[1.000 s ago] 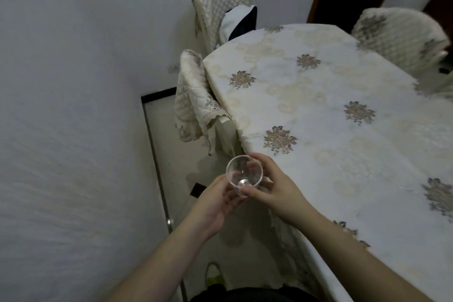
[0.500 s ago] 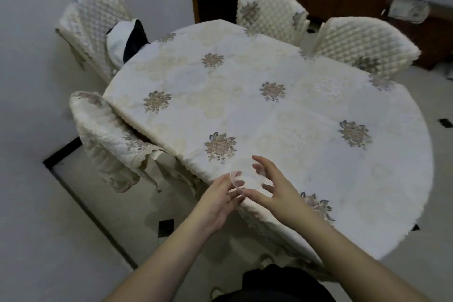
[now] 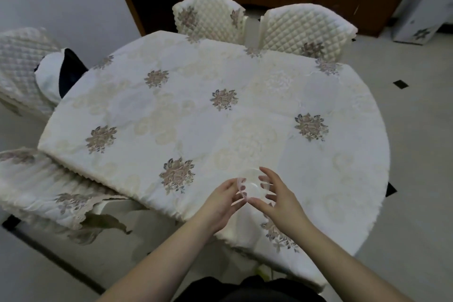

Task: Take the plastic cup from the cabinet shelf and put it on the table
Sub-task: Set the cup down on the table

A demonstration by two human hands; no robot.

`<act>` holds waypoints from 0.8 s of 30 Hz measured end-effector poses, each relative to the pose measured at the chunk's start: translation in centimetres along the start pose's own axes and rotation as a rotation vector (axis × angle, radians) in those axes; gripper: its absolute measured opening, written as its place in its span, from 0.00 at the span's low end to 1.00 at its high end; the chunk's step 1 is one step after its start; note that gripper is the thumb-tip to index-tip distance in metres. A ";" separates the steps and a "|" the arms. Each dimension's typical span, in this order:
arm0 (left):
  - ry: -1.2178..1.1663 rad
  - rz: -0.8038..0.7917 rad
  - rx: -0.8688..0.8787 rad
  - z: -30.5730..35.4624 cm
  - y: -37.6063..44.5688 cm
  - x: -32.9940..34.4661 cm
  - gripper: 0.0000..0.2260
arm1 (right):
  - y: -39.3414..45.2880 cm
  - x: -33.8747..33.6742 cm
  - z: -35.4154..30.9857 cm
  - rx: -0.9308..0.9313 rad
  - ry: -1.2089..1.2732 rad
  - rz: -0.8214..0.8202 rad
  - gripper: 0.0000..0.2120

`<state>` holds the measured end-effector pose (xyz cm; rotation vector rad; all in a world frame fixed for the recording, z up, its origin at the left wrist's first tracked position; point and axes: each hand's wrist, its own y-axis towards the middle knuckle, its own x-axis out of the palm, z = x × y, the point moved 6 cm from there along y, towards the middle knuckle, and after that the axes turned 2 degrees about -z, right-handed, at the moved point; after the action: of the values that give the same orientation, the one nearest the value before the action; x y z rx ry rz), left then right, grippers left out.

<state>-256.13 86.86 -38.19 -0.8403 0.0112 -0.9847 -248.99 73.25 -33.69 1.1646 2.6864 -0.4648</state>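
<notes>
Item: plastic cup [image 3: 252,186], upright, mouth up, at the desk [image 3: 220,117] near edge. I am cupping it between left hand [image 3: 220,201] and right hand [image 3: 279,197]; each grip is loosely spread, equally near.

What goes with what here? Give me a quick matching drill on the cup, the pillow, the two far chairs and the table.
1. clear plastic cup
2. black and white pillow
3. two quilted chairs
4. table

A. at the far edge of the table
B. between both hands, over the near edge
C. on the chair at the left
D. under a floral cloth

Pairs: 1-B, 2-C, 3-A, 4-D
</notes>
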 end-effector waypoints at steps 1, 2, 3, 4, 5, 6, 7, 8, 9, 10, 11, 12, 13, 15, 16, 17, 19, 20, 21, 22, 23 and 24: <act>0.029 -0.006 -0.007 -0.2 0.5 0.3 0.07 | 0.1 -0.3 0.5 0.013 0.010 0.018 0.33; 0.070 -0.012 -0.012 -0.4 1.0 0.6 0.07 | 0.1 -0.5 1.0 0.030 0.021 0.033 0.33; 0.116 -0.018 -0.016 -0.6 1.5 0.8 0.07 | 0.1 -0.6 1.4 0.050 0.032 0.045 0.33; 0.157 -0.022 -0.020 -0.8 2.0 1.0 0.07 | 0.1 -0.6 1.9 0.068 0.039 0.058 0.33; 0.184 -0.028 -0.026 -0.9 2.4 1.0 0.07 | 0.1 -0.6 2.3 0.083 0.044 0.074 0.34; 0.197 -0.037 -0.034 -1.0 2.8 1.0 0.07 | 0.2 -0.6 2.6 0.095 0.048 0.091 0.34; 0.206 -0.050 -0.045 -1.1 3.3 1.0 0.07 | 0.4 -0.5 2.9 0.107 0.047 0.105 0.35; 0.220 -0.067 -0.056 -1.2 3.8 0.9 0.07 | 0.6 -0.3 3.1 0.120 0.044 0.119 0.35; 0.238 -0.085 -0.068 -1.1 4.2 0.7 0.07 | 0.7 -0.1 3.4 0.136 0.043 0.135 0.35; 0.256 -0.103 -0.079 -1.0 4.6 0.5 0.08 | 0.9 0.1 3.7 0.151 0.043 0.154 0.35; 0.270 -0.120 -0.087 -0.8 5.0 0.3 0.08 | 0.9 0.4 3.9 0.161 0.040 0.175 0.35; 0.287 -0.137 -0.091 -0.7 5.3 0.0 0.08 | 1.0 0.7 4.0 0.168 0.033 0.193 0.35; 0.315 -0.153 -0.091 -0.5 5.6 -0.3 0.08 | 1.0 1.2 4.0 0.173 0.026 0.207 0.34; 0.393 -0.177 -0.086 -0.2 6.2 -0.9 0.09 | 1.2 2.1 4.1 0.182 0.022 0.232 0.34; 0.420 -0.188 -0.083 0.0 6.5 -1.2 0.10 | 1.4 2.4 4.1 0.185 0.024 0.245 0.34; 0.438 -0.196 -0.079 0.1 6.7 -1.4 0.10 | 1.5 2.8 4.1 0.189 0.026 0.256 0.34; 0.466 -0.205 -0.073 0.2 7.1 -1.9 0.09 | 1.8 3.3 4.1 0.194 0.024 0.276 0.34; 0.479 -0.208 -0.069 0.3 7.3 -2.1 0.09 | 1.8 3.5 4.1 0.195 0.024 0.287 0.34; 0.492 -0.209 -0.065 0.3 7.6 -2.3 0.08 | 1.9 3.7 4.2 0.197 0.027 0.300 0.34; 0.508 -0.210 -0.062 0.3 7.8 -2.4 0.08 | 1.9 3.9 4.3 0.201 0.035 0.313 0.34; 0.525 -0.210 -0.057 0.3 8.0 -2.5 0.07 | 1.8 4.0 4.5 0.207 0.044 0.325 0.34; 0.543 -0.211 -0.051 0.4 8.2 -2.6 0.07 | 1.8 4.1 4.6 0.212 0.047 0.334 0.35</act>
<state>-251.56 91.21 -43.98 -0.6061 0.4208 -1.3932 -250.27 75.58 -39.53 1.6637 2.4529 -0.6834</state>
